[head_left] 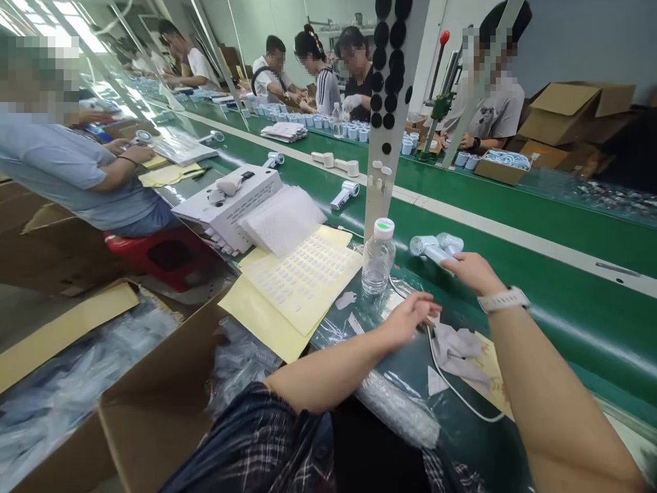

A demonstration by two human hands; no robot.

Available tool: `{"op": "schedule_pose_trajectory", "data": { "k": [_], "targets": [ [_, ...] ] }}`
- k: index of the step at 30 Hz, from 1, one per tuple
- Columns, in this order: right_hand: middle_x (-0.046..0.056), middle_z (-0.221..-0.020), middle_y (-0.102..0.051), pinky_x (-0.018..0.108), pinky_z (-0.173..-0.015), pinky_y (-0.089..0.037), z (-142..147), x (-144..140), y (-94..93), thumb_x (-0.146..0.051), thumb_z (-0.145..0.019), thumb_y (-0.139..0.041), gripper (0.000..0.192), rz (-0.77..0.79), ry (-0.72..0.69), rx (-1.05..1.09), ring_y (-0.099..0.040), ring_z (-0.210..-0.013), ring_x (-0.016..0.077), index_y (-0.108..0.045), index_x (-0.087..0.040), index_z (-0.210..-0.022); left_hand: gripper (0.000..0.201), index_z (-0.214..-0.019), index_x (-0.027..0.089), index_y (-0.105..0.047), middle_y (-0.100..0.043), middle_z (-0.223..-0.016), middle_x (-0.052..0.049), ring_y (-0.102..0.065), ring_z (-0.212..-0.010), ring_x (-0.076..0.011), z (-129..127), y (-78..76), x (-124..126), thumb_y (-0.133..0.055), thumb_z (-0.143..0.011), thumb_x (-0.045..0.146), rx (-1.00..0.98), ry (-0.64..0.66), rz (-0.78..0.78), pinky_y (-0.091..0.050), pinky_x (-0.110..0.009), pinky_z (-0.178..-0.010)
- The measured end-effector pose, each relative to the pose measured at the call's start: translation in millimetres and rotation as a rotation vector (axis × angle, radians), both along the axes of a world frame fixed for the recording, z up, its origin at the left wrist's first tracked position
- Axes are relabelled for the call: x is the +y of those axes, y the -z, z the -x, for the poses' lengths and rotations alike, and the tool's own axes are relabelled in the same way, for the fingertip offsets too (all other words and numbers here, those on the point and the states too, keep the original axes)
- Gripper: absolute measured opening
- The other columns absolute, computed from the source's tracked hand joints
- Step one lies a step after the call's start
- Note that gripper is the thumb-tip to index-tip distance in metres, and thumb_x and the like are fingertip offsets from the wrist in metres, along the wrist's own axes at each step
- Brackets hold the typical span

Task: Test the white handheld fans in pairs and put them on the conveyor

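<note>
My right hand (475, 270), with a pale watch band on its wrist, reaches over the green belt. Its fingers close on the handle of a light blue handheld fan (426, 246). A second light blue fan (452, 242) lies right behind the first, partly covered by it. Nearer my body, my left hand (415, 316) hovers over the bench edge with loosely bent fingers and nothing visible in it. Below and beside it are a white cable (436, 363) and a crumpled pale cloth (459, 349). A clear bottle (377, 263) with a white cap stands left of both hands.
A sheet of small labels (308, 274) lies on yellow paper, beside a white box (230, 205). Another fan (345, 195) rests on the belt (513, 267). A metal post (382, 137) rises behind the bottle. An open carton (154, 383) stands at lower left. Co-workers sit around the line.
</note>
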State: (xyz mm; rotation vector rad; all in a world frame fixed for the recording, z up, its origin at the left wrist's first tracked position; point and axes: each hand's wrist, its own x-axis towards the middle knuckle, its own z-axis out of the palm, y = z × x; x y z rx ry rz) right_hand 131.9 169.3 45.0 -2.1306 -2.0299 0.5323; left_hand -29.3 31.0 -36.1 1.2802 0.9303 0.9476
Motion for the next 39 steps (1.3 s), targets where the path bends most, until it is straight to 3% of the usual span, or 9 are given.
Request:
{"op": "schedule_pose_trajectory", "data": {
  "k": [2, 6, 9, 11, 14, 17, 21, 29, 39],
  "targets": [
    [0.014, -0.106, -0.075, 0.038, -0.085, -0.054, -19.4, -48.5, -3.9, -0.040, -0.096, -0.063, 0.033, -0.002, -0.068, 0.040, -0.071, -0.099, 0.0296, -0.082, -0.013, -0.101, 0.062, -0.132, 0.020, -0.060, -0.071, -0.133, -0.019, -0.071, -0.117, -0.0270, -6.8, -0.6, 0.2, -0.052, -0.099, 0.072, -0.194, -0.001, 0.078, -0.056, -0.045, -0.102],
    [0.022, -0.161, -0.048, 0.054, -0.115, -0.048, -11.0, -169.5, 12.9, -0.051, -0.086, -0.075, 0.056, -0.183, -0.142, 0.089, -0.054, -0.141, 0.0457, -0.078, -0.016, -0.130, 0.096, -0.131, 0.019, -0.068, -0.071, -0.140, -0.018, -0.066, -0.133, -0.0345, -14.9, -11.0, -10.3, -0.084, -0.065, 0.088, -0.682, 0.007, 0.314, -0.051, -0.048, -0.118],
    [0.024, -0.173, -0.033, 0.066, -0.122, -0.041, -5.0, -238.8, 23.0, -0.061, -0.080, -0.082, 0.078, -0.243, -0.159, 0.223, -0.041, -0.153, 0.0523, -0.072, -0.016, -0.142, 0.093, -0.116, 0.015, -0.075, -0.080, -0.119, -0.016, -0.072, -0.124, -0.0351, -10.2, -16.0, -24.8, -0.095, -0.053, 0.080, -0.700, 0.031, 0.456, -0.053, -0.047, -0.116],
    [0.021, -0.164, -0.049, 0.061, -0.118, -0.048, -21.2, -262.4, 22.4, -0.069, -0.085, -0.075, 0.073, -0.131, -0.200, 0.432, -0.053, -0.146, 0.0443, -0.072, -0.022, -0.141, 0.090, -0.106, 0.013, -0.076, -0.082, -0.110, -0.016, -0.074, -0.120, -0.0370, -4.3, -15.8, -34.1, -0.095, -0.049, 0.080, -0.650, 0.111, 0.530, -0.056, -0.049, -0.113],
    [0.016, -0.108, -0.077, 0.049, -0.090, -0.061, -64.3, -266.1, 22.6, -0.068, -0.099, -0.050, 0.055, -0.036, 0.037, 0.507, -0.075, -0.100, 0.0327, -0.074, -0.021, -0.114, 0.085, -0.097, 0.015, -0.075, -0.082, -0.107, -0.016, -0.074, -0.122, -0.0388, 1.8, -15.9, -44.9, -0.087, -0.054, 0.087, -0.649, 0.153, 0.567, -0.058, -0.051, -0.111],
    [0.020, -0.087, -0.071, 0.049, -0.076, -0.056, -89.9, -250.4, 34.0, -0.050, -0.094, -0.051, 0.033, -0.096, 0.382, 0.130, -0.070, -0.088, 0.0377, -0.060, -0.020, -0.083, 0.087, -0.093, 0.016, -0.072, -0.082, -0.108, -0.016, -0.072, -0.127, -0.0402, 1.1, -23.4, -51.3, -0.080, -0.056, 0.095, -0.637, 0.096, 0.483, -0.060, -0.051, -0.109],
    [0.021, -0.098, -0.073, 0.046, -0.081, -0.052, -71.2, -250.9, 45.8, -0.038, -0.090, -0.050, 0.017, -0.100, 0.249, 0.134, -0.070, -0.094, 0.0359, -0.052, -0.022, -0.083, 0.094, -0.102, 0.018, -0.071, -0.079, -0.116, -0.018, -0.066, -0.135, -0.0420, -1.0, -43.6, -54.0, -0.063, -0.066, 0.104, -0.605, 0.083, 0.361, -0.061, -0.052, -0.105],
    [0.002, -0.065, -0.069, 0.034, -0.066, -0.054, -10.7, -301.1, 30.5, -0.065, -0.086, -0.072, 0.047, 0.167, -0.033, 0.966, -0.068, -0.064, 0.0224, -0.068, -0.021, -0.103, 0.093, -0.079, 0.021, -0.053, -0.073, -0.124, -0.016, -0.054, -0.147, -0.0440, 5.1, -72.9, -56.5, -0.060, -0.056, 0.111, -0.593, 0.025, 0.159, -0.060, -0.054, -0.104],
    [-0.003, -0.055, -0.057, 0.026, -0.055, -0.048, 32.1, -307.3, 24.9, -0.055, -0.102, -0.068, 0.039, -0.112, 0.003, 1.202, -0.059, -0.052, 0.0135, -0.066, -0.022, -0.081, 0.094, -0.073, 0.020, -0.053, -0.075, -0.112, -0.014, -0.064, -0.135, -0.0408, -1.1, -70.5, -64.9, -0.067, -0.047, 0.109, -0.638, 0.029, 0.106, -0.063, -0.049, -0.098]
  ]
}}
